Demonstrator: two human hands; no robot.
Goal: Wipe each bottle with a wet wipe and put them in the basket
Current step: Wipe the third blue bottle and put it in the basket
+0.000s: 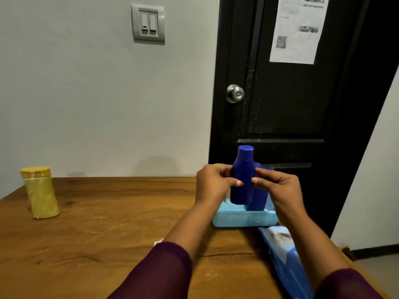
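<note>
A dark blue bottle (pixel 242 169) is held upright just above the light blue basket (pixel 244 219). My left hand (pixel 213 182) grips its left side and my right hand (pixel 278 186) grips its right side, thumbs meeting on its front. A second dark blue bottle (pixel 259 197) stands in the basket behind it, partly hidden by my right hand. A yellow bottle (pixel 41 193) stands alone at the table's far left. No wipe shows in either hand.
A blue wet-wipe pack (pixel 285 255) lies on the wooden table (pixel 108 223) under my right forearm, near the right edge. Behind the table are a grey wall and a black door (pixel 291 104) with a knob.
</note>
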